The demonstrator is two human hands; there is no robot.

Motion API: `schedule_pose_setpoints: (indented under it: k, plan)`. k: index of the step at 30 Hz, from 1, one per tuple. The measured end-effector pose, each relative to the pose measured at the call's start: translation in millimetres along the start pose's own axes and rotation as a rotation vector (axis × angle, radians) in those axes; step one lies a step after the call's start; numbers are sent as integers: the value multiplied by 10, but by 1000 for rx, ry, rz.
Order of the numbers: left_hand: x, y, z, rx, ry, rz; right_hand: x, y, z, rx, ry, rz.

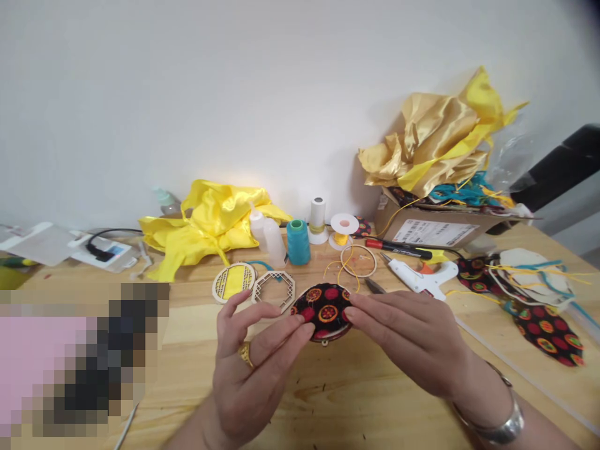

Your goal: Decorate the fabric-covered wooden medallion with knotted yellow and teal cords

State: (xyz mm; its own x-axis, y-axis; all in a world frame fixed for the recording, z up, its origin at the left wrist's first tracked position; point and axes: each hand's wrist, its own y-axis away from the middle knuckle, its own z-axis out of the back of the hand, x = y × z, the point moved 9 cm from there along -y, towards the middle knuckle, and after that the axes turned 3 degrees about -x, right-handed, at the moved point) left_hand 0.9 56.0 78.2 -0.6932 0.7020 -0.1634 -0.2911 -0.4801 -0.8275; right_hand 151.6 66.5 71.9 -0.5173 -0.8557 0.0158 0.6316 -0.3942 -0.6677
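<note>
Between both hands, above the wooden table, is a rounded fabric-covered piece (327,312), black with red and orange circle patterns and a small loop on its near edge. My left hand (255,359) pinches its left side with thumb and forefinger, the other fingers raised. On its right side, my right hand (407,340) grips the rim with the fingers held together; its thumb is hidden. Just beyond lie an octagonal wooden lattice frame (274,290) and a round lattice frame (220,294) backed with yellow.
Behind stand a teal thread cone (299,242), squeeze bottles (272,240) and yellow satin (201,219). A white glue gun (424,278), a black marker (398,249) and a wooden ring (359,260) lie to the right. A cardboard box (435,228) heaped with fabric sits against the wall.
</note>
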Motion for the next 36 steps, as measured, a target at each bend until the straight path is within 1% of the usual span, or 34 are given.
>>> schedule_pose_setpoints:
  k: [2, 8, 17, 24, 28, 36]
  plan:
    - [-20, -13, 18, -24, -22, -1, 35, -9, 5, 10, 29, 19]
    - [-16, -2, 6, -9, -7, -1, 50, -25, -10, 19, 71, 38]
    - [-7, 9, -1, -24, -12, 1, 31, -22, -48, 21, 76, 35]
    - [-19, 13, -38, 14, -30, -12, -14, -8, -91, 34, 106, 22]
    - [-62, 7, -51, 7, -45, -23, -72, 0, -155, 52, 114, 0]
    - [-74, 35, -65, 2, -41, -19, -115, 20, -186, 17, 83, -28]
